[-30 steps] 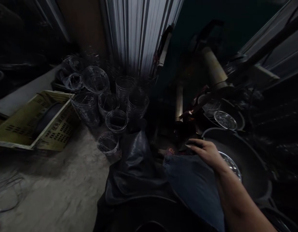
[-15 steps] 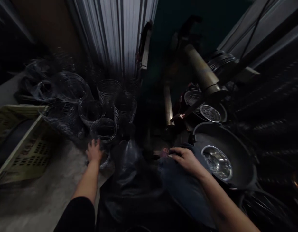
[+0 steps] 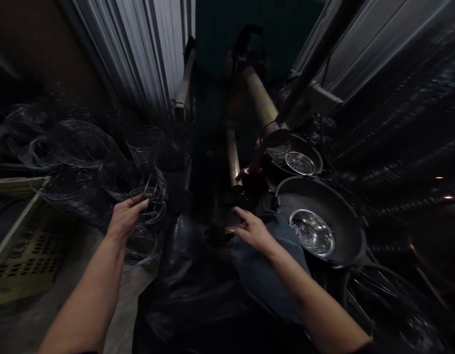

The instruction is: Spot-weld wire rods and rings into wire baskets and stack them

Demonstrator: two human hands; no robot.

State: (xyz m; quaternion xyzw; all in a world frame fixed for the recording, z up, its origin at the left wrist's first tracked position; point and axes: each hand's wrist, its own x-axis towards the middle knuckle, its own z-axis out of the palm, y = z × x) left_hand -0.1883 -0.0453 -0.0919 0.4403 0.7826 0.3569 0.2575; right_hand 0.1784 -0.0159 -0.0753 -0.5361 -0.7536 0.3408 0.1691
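Observation:
My left hand (image 3: 125, 217) is closed at the left, its thumb and fingers pinching thin metal wires (image 3: 150, 189) over a wire coil (image 3: 154, 209). Part of what it grips blurs into the coil behind. My right hand (image 3: 253, 232) is beside the dark machine in the middle, index finger and thumb apart. Its thumb tip is close to a small pale edge on the machine; whether they touch I cannot tell. Blue cloth (image 3: 268, 268) lies under the right wrist, and dark shiny sheeting (image 3: 183, 290) covers the lap.
Stacked wire coils (image 3: 172, 169) stand at the left behind a yellow plastic crate (image 3: 28, 260). At the right, a wide black basin (image 3: 345, 221) holds a shiny metal bowl (image 3: 312, 233). Metal cylinders (image 3: 260, 101) and a dark bar project from the machine above my right hand.
My left hand, spread by the coils before, has risen and closed on thin wires. My right hand's finger and thumb have parted from a small reddish piece. The view has shifted right.

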